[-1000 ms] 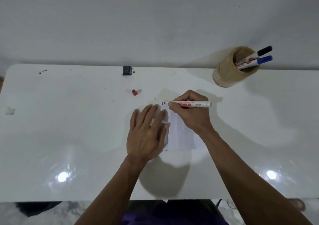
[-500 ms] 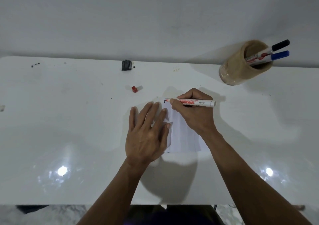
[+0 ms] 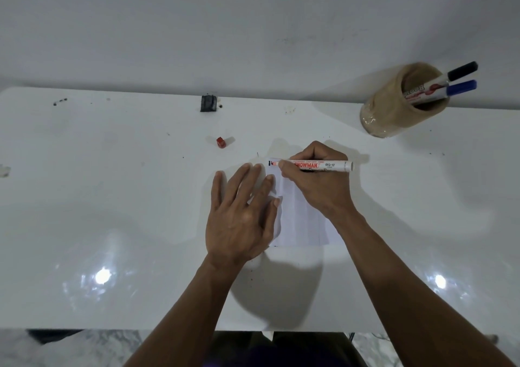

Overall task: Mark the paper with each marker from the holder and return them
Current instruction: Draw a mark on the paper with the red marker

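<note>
A white sheet of paper (image 3: 301,220) lies at the middle of the white table (image 3: 112,197). My left hand (image 3: 242,214) rests flat on its left part, fingers spread. My right hand (image 3: 315,186) grips an uncapped red marker (image 3: 323,165), lying almost level, with its tip at the paper's top left corner, where a small dark mark shows. The marker's red cap (image 3: 221,142) stands on the table to the upper left. A tan round holder (image 3: 399,105) at the back right holds a black-capped marker (image 3: 461,71) and a blue-capped marker (image 3: 461,88).
A small black object (image 3: 208,103) sits at the table's back edge against the white wall. Dark specks lie at the far left back. A small grey scrap (image 3: 4,170) lies at the left edge. The table's front edge runs just above my lap.
The view has shifted slightly, so the table sits differently in frame. My hands stay on the paper, and the marker tip remains at the top left corner.
</note>
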A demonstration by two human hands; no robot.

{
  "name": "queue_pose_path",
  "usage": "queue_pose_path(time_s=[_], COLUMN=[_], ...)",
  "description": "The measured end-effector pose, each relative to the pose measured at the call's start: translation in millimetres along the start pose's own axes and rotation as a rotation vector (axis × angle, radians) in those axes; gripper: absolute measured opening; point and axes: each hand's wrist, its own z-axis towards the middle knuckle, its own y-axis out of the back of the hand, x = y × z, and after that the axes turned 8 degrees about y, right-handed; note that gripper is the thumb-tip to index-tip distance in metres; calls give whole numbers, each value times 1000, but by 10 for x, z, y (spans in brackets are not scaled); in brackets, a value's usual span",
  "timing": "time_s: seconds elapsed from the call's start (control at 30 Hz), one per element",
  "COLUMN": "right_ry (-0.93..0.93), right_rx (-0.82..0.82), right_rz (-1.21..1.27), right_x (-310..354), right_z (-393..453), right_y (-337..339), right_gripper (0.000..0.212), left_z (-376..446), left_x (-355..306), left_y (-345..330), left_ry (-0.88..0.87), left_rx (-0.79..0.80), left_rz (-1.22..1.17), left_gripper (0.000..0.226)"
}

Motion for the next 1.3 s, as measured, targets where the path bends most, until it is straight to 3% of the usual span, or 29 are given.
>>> queue_pose_path(time_s=[0.57, 0.87, 1.03, 1.17, 1.3], right_ry=[10, -222, -253, -255, -288], right_rx=[21, 95, 38, -44, -108], right_rz=[-46, 240, 429, 562, 601], right_x=[20, 224, 526, 718, 770], right_z=[-3, 74, 65, -30, -113], right_y=[9, 123, 280, 384, 372], right_gripper=[23, 24, 19, 19, 25], left_z=[-6, 10, 113, 361, 773], left_x=[5, -8, -5, 99, 284], left_y=[-18, 77, 249, 457, 549], left_ry=[-3, 28, 137, 302, 458], left_rx=[4, 95, 70, -61, 77], left_rz=[-10, -60, -264, -210, -150], left_gripper=[41, 42, 33, 32, 37])
